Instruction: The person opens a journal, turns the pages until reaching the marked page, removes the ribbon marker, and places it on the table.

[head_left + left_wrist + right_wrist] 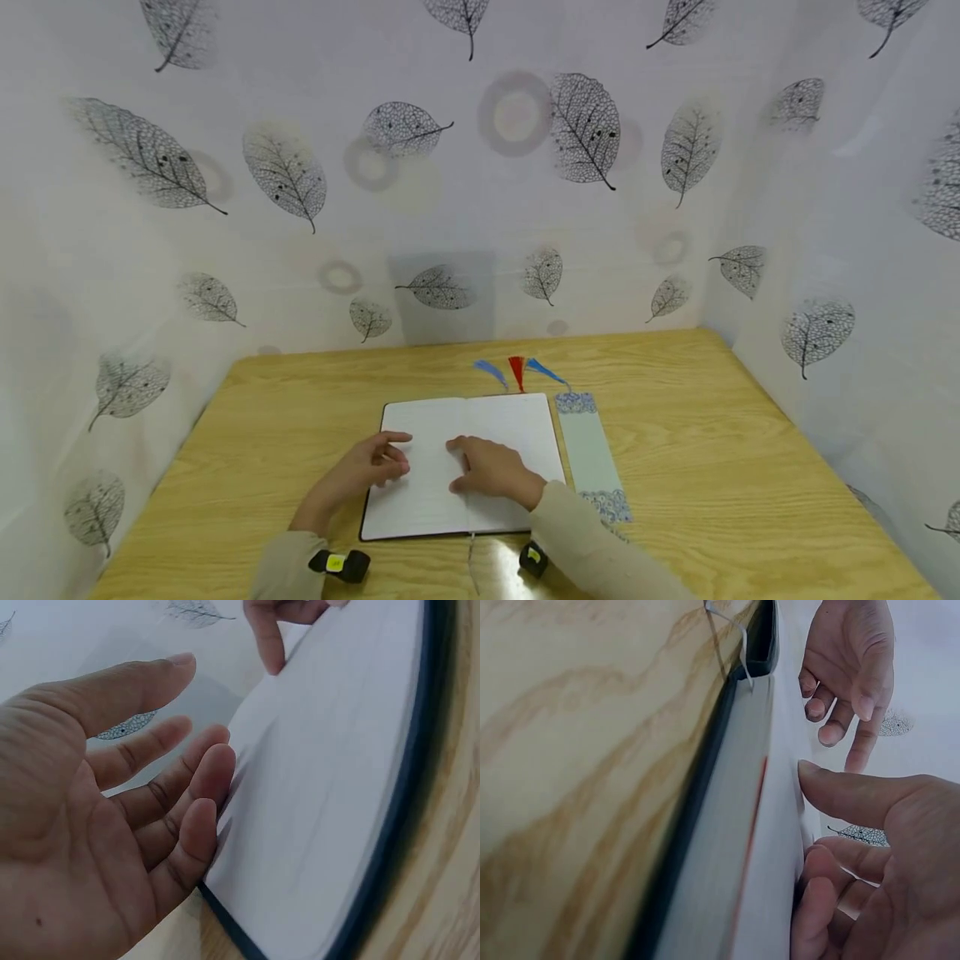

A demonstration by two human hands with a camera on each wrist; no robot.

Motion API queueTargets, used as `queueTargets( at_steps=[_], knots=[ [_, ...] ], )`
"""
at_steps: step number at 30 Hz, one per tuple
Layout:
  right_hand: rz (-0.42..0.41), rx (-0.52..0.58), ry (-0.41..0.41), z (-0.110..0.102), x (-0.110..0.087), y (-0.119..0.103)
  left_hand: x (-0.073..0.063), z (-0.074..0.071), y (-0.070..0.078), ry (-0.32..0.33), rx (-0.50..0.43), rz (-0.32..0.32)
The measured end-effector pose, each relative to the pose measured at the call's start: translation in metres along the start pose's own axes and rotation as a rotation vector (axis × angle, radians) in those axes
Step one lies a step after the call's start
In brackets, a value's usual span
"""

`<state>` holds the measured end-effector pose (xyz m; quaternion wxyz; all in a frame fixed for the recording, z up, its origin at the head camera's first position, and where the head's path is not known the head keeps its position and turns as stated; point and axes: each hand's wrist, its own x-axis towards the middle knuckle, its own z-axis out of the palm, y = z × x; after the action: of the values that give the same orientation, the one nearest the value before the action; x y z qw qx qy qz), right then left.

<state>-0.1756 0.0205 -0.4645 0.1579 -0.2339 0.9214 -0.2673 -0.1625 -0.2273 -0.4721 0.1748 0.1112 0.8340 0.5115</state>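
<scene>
Notebook (420,504) lies open on the counter (750,450), ribbon (471,560) trailing off its near edge, pale patterned bookmark (592,454) just beside its right side, red tassel (517,372) at the far edge between two blue ones. Left hand (363,467) is at the left page, fingers loosely bent, thumb apart, holding nothing. Right hand (491,468) is over the middle, fingers relaxed and partly bent, fingertip on the page, nothing gripped.
</scene>
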Motion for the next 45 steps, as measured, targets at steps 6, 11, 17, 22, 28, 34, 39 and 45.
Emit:
queueTargets(
  at_steps=[6,11,17,22,28,34,39,45],
  knots=[
    [0.005,0.014,-0.009,-0.001,0.001,0.003,0.005,0.004,-0.003,-0.007,0.027,-0.019],
    [-0.008,0.0,-0.011,-0.001,0.002,0.004,0.005,0.006,-0.004,-0.012,0.03,-0.001],
    [-0.017,0.004,0.002,-0.001,0.001,0.007,0.009,0.009,-0.008,-0.011,0.047,0.015],
    [-0.042,0.02,-0.011,-0.003,0.0,0.012,0.01,0.014,-0.007,0.001,0.055,0.001],
    [-0.091,0.186,-0.132,-0.02,-0.002,0.026,0.009,0.024,-0.001,0.058,0.082,-0.053],
    [-0.121,0.138,-0.041,-0.053,0.005,0.057,0.005,0.024,0.001,0.086,0.111,-0.066],
    [-0.066,-0.066,0.1,-0.08,0.02,0.088,0.006,0.021,0.0,0.089,0.124,-0.063],
    [-0.045,-0.184,0.068,-0.095,0.025,0.112,0.007,0.02,-0.001,0.08,0.124,-0.079]
  ],
)
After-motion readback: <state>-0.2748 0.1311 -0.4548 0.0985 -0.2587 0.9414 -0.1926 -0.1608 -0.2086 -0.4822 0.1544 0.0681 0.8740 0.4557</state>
